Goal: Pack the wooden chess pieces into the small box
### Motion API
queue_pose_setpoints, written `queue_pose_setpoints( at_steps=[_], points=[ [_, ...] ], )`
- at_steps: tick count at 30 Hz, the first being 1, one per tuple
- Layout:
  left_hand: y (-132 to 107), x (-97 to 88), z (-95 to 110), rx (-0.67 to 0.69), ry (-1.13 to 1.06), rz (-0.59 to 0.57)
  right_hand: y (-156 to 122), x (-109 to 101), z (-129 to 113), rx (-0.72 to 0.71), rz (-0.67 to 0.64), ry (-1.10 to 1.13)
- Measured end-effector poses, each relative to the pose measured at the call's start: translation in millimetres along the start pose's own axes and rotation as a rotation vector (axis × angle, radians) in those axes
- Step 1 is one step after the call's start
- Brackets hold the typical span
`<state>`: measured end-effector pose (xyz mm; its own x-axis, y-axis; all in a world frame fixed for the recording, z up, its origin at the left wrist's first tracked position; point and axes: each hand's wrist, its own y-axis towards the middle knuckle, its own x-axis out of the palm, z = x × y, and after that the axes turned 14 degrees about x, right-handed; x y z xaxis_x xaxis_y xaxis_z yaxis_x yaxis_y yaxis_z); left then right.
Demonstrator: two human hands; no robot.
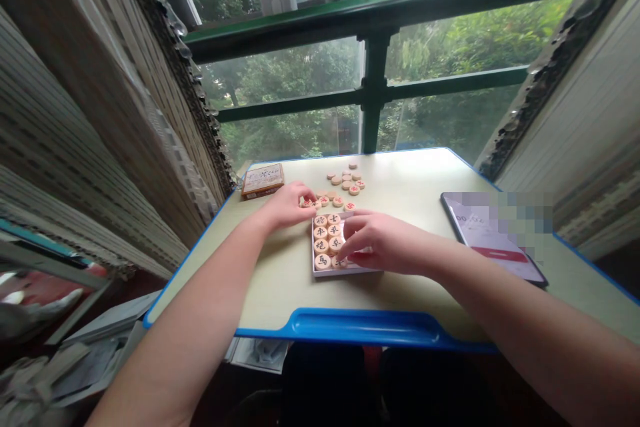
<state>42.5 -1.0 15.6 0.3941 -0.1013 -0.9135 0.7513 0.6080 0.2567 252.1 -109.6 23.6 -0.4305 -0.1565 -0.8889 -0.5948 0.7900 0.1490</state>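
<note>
A shallow white box (316, 273) holds rows of round wooden xiangqi pieces with black characters, such as a piece (323, 261) in its near left corner. My right hand (383, 240) reaches over the box's right part, fingers bent, fingertips closed on a xiangqi piece (338, 263) in the near row. The hand hides much of the box's right side. Just beyond the box's far left corner, my left hand (289, 204) has its fingers curled on a red-marked xiangqi piece (306, 203). Several red-marked pieces (338, 201) lie beside it.
More loose pieces (347, 185) are scattered farther back on the pale table (270, 293). A brown patterned box (263, 179) lies at the far left. To the right rests a tablet (493, 240). A blue tray groove (365, 327) runs along the near edge; curtains flank the window.
</note>
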Motion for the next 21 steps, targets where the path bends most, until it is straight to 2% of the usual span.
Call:
queue_pose_setpoints(
  at_steps=[8, 21],
  points=[
    [-1, 1.6, 1, 0.021, 0.038, -0.025, 3, 5, 0, -0.021, -0.030, -0.096],
    [-1, -0.1, -1, 0.014, 0.065, -0.052, 5, 12, 1, -0.004, -0.006, -0.019]
  ],
)
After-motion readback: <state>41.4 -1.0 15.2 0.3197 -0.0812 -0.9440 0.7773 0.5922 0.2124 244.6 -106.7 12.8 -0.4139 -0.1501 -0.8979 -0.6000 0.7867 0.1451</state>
